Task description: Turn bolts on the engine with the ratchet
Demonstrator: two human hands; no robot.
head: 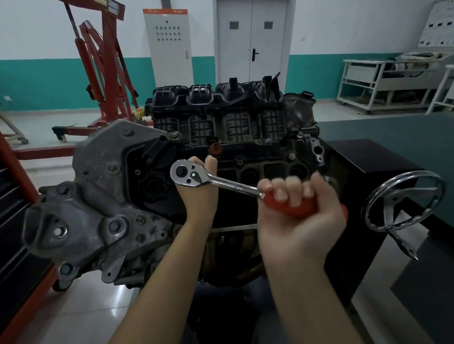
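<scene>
While the right hand [300, 215] is gripping the red handle of the ratchet wrench [221, 184], fingers curled fully round it, the left hand [199, 192] is supporting the chrome head from beneath. Wrench is sitting over the engine [218, 135], near the handwheel [403, 201].

The engine [219, 156] stands in the middle. The ratchet [221, 184] is before it, between both hands. The handwheel [403, 201] is right of it, the crane [102, 65] behind left, the door [255, 37] behind.
</scene>
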